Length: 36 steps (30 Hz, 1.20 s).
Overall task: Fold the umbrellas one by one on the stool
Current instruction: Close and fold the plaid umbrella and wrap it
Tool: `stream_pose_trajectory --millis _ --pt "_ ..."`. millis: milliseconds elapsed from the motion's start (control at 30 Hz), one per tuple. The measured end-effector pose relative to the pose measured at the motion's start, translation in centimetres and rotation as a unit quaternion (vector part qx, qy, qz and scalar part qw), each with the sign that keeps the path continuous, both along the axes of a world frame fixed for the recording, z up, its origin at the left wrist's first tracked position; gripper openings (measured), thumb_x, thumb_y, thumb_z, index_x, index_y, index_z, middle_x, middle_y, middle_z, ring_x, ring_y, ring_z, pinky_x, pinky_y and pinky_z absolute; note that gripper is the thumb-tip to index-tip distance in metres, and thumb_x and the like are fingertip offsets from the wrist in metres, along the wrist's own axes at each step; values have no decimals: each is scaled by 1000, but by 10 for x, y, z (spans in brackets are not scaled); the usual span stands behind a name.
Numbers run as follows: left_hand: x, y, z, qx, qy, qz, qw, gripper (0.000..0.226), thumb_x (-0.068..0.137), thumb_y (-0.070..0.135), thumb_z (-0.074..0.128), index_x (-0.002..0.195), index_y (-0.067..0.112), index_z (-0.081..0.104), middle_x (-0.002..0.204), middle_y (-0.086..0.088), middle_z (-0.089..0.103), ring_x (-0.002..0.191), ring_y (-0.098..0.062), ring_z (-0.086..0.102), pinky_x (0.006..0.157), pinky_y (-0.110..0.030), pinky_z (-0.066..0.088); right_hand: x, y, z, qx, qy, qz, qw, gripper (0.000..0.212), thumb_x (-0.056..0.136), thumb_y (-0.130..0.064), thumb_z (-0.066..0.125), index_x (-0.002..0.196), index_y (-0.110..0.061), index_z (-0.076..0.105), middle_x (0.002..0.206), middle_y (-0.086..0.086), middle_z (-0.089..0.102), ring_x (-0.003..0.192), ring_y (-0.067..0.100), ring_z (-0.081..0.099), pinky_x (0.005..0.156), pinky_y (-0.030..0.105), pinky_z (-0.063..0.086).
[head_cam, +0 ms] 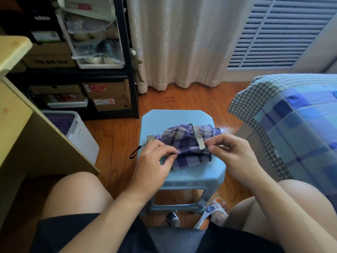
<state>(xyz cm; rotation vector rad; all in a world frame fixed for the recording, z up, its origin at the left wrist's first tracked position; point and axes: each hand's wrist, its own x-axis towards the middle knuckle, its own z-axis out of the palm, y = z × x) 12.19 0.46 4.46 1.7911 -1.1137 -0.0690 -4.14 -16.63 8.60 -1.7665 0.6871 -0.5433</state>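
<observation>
Your purple plaid umbrella lies collapsed across the seat of the light blue stool, its handle end toward your left and its black wrist loop hanging off the stool's left edge. A pale closing strap runs across the cloth near the right end.

Your left hand rests on the near left part of the canopy, thumb and forefinger pinching a fold of the cloth. Your right hand has its fingers curled, pinching the cloth right at the lower end of the strap; whether it grips the strap itself or only the cloth beside it is hard to tell.

To your left, beside the wooden desk, stands a white bin with something purple inside. Behind it the black shelf holds cardboard shoe boxes on the lower levels and a clear plastic box with pale shoes in it higher up. What fills the clear box above that is too blurred to make out.

On your right is the bed with a blue check cover. One sandal shows by the stool's near right leg.
</observation>
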Motion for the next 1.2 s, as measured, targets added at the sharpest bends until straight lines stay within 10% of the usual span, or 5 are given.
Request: stream_pose_trajectory --millis 367,533,733,1033,1200 --pt "12 19 10 196 6 -165 967 7 94 33 66 97 33 60 96 20 62 100 -1 57 88 -20 44 -1 2 -6 -64 79 9 995 7 94 -9 72 93 -15 70 85 -1 72 68 21 72 71 38 61" --pt "6 5 3 100 40 -30 994 34 86 19 80 109 31 57 100 17 52 97 0 54 80 -10 43 6 8 -19 -189 130 49 972 24 82 -7 82 92 -26 71 83 -11 69 74 12 63 70 27 55" --pt "2 -4 10 46 76 20 996 15 88 12 77 85 23 68 90 11 62 88 -7 59 75 -11 43 8 8 -13 -118 75 4 990 36 83 5 74 98 -27 68 81 -4 67 74 9 62 70 17 51" --pt "-1 -6 17 30 134 8 990 11 92 16 74 86 24 72 88 14 67 90 -8 62 76 -16 49 26 27 -12 -301 125 -16 945 67 83 -21 80 141 -27 48 93 -17 64 83 7 61 79 33 54" --pt "4 -4 18 38 127 -1 991 11 90 13 76 83 21 73 85 12 67 89 -9 62 75 -12 45 30 35 -9 -442 131 -29 887 63 87 -11 71 145 -14 46 118 10 71 87 35 72 67 46 61"
